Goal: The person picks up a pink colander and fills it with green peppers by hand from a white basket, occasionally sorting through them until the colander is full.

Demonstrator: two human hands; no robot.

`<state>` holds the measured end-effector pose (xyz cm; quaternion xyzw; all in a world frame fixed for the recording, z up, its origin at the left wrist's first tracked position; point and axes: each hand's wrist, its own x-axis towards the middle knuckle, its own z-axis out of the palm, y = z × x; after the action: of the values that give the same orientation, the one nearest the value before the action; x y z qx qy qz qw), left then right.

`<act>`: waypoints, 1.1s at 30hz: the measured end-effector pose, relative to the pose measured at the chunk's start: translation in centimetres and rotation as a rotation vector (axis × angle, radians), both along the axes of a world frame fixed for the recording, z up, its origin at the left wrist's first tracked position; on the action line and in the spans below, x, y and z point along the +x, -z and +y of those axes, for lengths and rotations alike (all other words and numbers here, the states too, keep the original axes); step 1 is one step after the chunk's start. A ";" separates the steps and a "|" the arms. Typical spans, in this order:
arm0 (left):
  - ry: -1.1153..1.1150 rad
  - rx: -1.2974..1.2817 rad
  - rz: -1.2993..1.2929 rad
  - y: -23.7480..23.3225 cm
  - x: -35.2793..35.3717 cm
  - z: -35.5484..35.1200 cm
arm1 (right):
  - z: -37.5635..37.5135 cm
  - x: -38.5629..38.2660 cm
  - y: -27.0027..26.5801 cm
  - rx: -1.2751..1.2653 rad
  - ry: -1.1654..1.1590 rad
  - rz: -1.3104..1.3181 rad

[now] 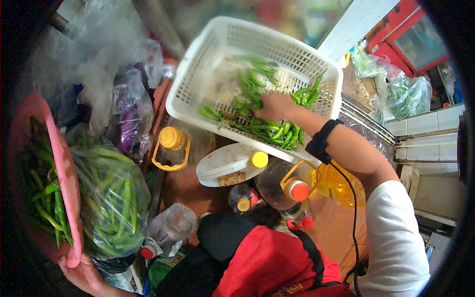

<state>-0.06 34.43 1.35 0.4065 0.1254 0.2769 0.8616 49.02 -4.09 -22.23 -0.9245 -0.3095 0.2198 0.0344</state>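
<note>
My right hand point(276, 106) reaches into a white plastic basket point(198, 52) with slotted walls, its fingers closed around some green chili peppers point(247, 86). More chilies lie on the basket's floor around it, in a patch towards the near wall. At the lower left my left hand point(84, 270) grips the rim of a tilted pink plastic basin point(67, 183); part of the fingers is hidden by the basin. Long dark green chilies point(47, 193) rest inside it. Beside the basin stands a clear plastic bag point(111, 193) full of green peppers.
Below the basket stand a yellow-handled bottle point(172, 143), a white yellow-capped container point(230, 166), a dark bottle point(242, 198) and an oil jug point(341, 185). Bagged eggplants point(129, 119) lie left of it. Bagged greens point(408, 96) sit at the right.
</note>
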 end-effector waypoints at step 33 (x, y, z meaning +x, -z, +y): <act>-0.305 0.038 0.099 -0.9 3.0 -4.1 | -1.7 5.5 0.8 0.420 -0.103 -0.084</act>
<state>2.93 30.36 2.22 0.4122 0.2225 0.3866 0.7944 54.52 -5.79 -23.07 -0.8884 -0.3963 0.1134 0.2021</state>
